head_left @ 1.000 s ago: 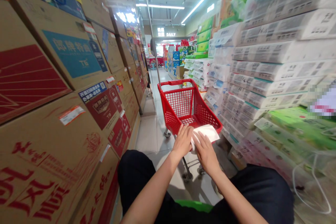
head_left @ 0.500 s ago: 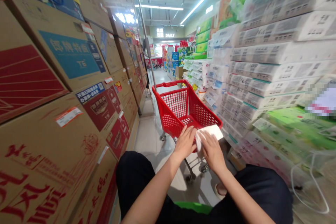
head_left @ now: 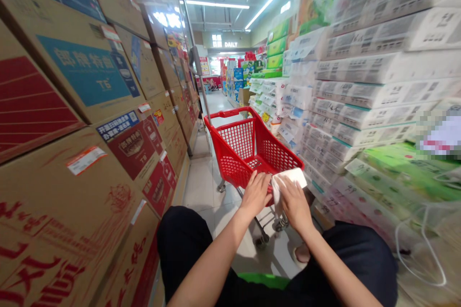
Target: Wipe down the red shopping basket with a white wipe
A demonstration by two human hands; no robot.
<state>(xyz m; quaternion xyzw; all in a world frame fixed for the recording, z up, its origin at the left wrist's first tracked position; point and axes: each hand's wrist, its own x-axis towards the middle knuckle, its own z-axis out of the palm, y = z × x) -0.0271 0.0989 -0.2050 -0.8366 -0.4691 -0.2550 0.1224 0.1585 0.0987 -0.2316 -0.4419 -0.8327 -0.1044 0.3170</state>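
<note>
A red plastic shopping cart with perforated basket walls stands in front of my knees, its near edge toward me. My left hand rests on that near edge, fingers over the rim and thumb below. Just to its right, my right hand presses a white cloth against the rim near the right corner. Part of the cloth hangs down between the two hands. Beneath the right palm, the covered part of the rim is hidden. The basket's floor shows nothing lying on it.
Stacked cartons wall the left side, with a metal pole beyond. On the right rise piles of wrapped tissue packs and green packs with a white carrying loop. A tiled aisle runs ahead. Cart casters stand near my foot.
The view has shifted slightly, so the cart and shelves sit a little further left. Both hands stay at the cart's near edge, and the cloth remains under my right hand.
</note>
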